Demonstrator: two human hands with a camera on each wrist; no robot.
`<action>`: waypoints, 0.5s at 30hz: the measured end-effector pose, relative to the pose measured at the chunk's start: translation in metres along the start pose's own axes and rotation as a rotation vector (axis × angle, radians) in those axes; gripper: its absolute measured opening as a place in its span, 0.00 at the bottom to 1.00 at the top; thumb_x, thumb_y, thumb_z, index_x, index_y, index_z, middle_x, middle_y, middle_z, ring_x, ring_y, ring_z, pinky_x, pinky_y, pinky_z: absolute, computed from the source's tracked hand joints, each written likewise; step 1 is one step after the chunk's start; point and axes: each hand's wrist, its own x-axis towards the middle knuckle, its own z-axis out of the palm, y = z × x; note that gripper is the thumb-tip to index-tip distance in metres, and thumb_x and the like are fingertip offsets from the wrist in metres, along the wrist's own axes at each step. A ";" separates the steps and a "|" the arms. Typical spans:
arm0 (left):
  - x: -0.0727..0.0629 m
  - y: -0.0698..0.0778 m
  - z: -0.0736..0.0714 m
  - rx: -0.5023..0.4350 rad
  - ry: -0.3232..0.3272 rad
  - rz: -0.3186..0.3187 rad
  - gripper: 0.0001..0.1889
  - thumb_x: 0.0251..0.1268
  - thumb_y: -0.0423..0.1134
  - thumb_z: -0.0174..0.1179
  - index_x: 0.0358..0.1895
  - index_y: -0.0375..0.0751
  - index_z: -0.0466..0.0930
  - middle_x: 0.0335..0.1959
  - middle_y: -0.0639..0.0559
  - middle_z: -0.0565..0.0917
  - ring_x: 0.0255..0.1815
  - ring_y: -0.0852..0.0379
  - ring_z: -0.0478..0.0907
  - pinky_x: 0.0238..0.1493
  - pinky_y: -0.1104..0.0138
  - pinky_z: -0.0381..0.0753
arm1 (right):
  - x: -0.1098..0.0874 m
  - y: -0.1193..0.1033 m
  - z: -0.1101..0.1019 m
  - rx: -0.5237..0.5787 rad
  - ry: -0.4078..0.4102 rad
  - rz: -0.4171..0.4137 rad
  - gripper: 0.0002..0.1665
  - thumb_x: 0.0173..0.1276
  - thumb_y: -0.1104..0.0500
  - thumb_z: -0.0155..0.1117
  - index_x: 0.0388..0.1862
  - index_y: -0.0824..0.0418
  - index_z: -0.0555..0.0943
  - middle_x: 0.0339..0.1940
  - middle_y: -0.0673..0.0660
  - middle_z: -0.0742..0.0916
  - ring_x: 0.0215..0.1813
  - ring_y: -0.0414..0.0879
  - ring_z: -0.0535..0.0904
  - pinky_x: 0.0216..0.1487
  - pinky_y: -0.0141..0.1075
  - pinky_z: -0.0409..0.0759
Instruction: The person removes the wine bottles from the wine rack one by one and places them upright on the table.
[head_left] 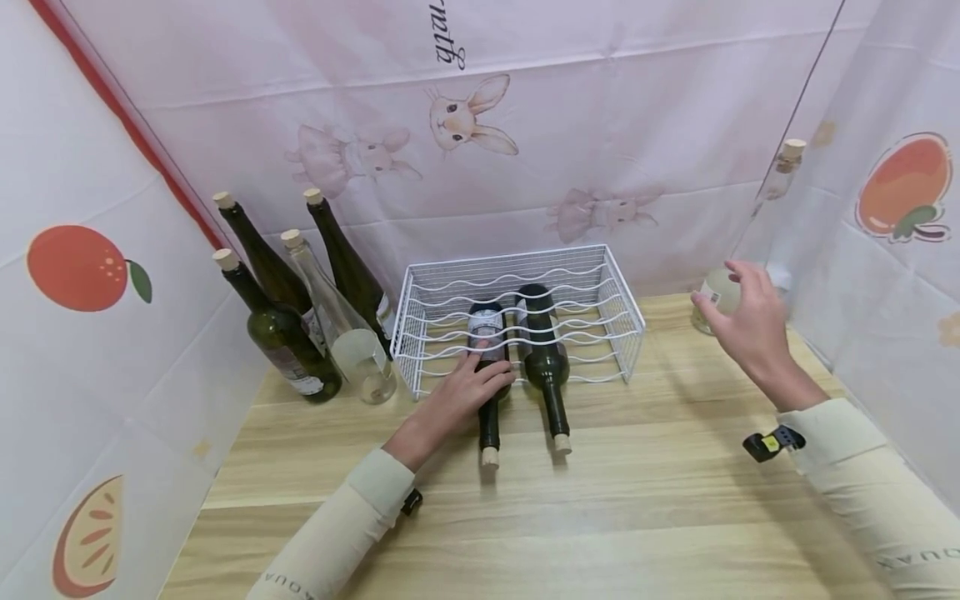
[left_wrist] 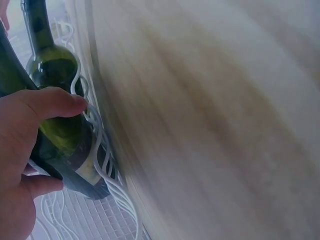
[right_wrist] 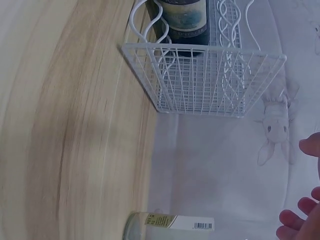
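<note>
A white wire wine rack (head_left: pixel 633 333) stands at the back of the table, two dark green wine bottles lying in it with corked necks toward the front. My left hand (head_left: pixel 467 388) holds the left bottle (head_left: pixel 489 425) around its body; the left wrist view shows thumb and fingers on either side of the green glass (left_wrist: pixel 64 131). Just right of it lies the second bottle (head_left: pixel 547 367). At the far right, my right hand (head_left: pixel 750 321) is raised, thumb and fingers spread, in front of a clear corked bottle (head_left: pixel 775 187). That bottle's labelled lower part (right_wrist: pixel 180 221) shows upright in the right wrist view.
Left of the rack stand three dark green corked bottles, the nearest one (head_left: pixel 281 333) in front, and a clear bottle (head_left: pixel 360 354) among them. The wooden table (head_left: pixel 600 525) meets printed cloth walls (head_left: pixel 525 200) at the back and both sides.
</note>
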 end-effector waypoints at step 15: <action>-0.010 0.001 -0.004 0.039 0.068 0.031 0.30 0.63 0.22 0.65 0.69 0.45 0.78 0.71 0.50 0.79 0.78 0.31 0.67 0.76 0.45 0.72 | -0.006 -0.017 0.009 0.017 0.019 -0.135 0.41 0.58 0.62 0.78 0.69 0.72 0.73 0.64 0.75 0.79 0.63 0.70 0.76 0.63 0.67 0.74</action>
